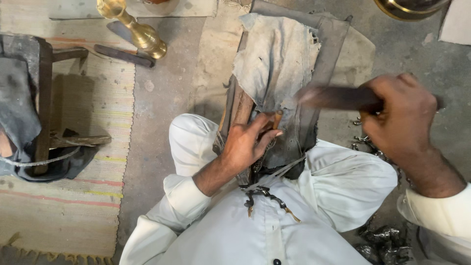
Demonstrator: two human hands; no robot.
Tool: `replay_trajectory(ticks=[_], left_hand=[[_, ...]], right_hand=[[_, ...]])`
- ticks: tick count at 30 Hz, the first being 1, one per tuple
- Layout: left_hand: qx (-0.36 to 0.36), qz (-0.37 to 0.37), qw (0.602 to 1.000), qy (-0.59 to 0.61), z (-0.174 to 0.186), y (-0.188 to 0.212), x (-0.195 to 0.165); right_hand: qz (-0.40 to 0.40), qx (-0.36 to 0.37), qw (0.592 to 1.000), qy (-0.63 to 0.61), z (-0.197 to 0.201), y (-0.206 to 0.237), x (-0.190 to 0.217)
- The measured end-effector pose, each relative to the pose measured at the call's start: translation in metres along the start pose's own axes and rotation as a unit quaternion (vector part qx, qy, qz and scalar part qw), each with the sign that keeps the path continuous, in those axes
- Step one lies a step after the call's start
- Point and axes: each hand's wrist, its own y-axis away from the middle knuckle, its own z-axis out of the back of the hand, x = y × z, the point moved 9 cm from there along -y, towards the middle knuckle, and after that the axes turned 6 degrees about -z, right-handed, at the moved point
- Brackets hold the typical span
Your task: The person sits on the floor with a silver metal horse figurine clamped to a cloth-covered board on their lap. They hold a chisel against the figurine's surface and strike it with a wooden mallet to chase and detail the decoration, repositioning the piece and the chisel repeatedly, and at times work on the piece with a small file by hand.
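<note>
Left hand (pixel 245 145), just below centre, fingers closed narrow round a short brown rod (pixel 277 119) w/ its tip poking out toward 1 o'clock, pinned against the grey cloth (pixel 277 59); probably gripped low so the top end stays free to be struck. Right hand (pixel 400 118) at 3 o'clock, fist wrapped tight on a dark tool (pixel 338 97) that's blurred, its head pointing to 9 o'clock and hanging just above the rod, not touching as far as I can tell. Cloth is torn, draped over a dark wooden block (pixel 321 73) running toward 12 o'clock, wedged between the knees in white trousers (pixel 196 142), likely so legs steady it while both hands work. A dark curly metal piece (pixel 267 196) lies in the lap near 6 o'clock, partly under the left wrist. More small dark metal bits (pixel 387 245) at 5 o'clock on the ground. Surface: rough grey concrete floor (pixel 162 98), dusty. Striped woven mat (pixel 93 113) at 9 o'clock w/ a low wooden stool (pixel 44 98) & dark rags on it. Brass stand (pixel 140 32) lying at 11 o'clock; brass bowl edge (pixel 409 10) at 1 o'clock, mostly out of view.
</note>
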Motion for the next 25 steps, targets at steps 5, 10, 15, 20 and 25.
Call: replay_trajectory(ticks=[5, 10, 15, 20, 25], left_hand=[[-0.021, 0.039, 0.999, 0.009, 0.001, 0.003, 0.007], [-0.054, 0.078, 0.994, 0.052, 0.008, 0.009, 0.016], [0.008, -0.028, 0.999, 0.023, 0.003, 0.006, -0.001], [0.038, -0.049, 0.998, -0.023, -0.003, 0.007, -0.003], [0.031, -0.062, 0.997, -0.016, -0.004, 0.008, -0.005]], right_hand=[[-0.029, 0.056, 0.995, 0.076, -0.012, 0.001, 0.000], [0.023, 0.092, 0.985, 0.145, -0.018, 0.003, 0.003], [0.021, 0.105, 0.989, 0.100, -0.027, 0.009, -0.003], [-0.015, 0.085, 0.995, 0.055, -0.028, 0.014, -0.009], [0.016, -0.002, 1.000, 0.001, 0.001, 0.007, 0.012]])
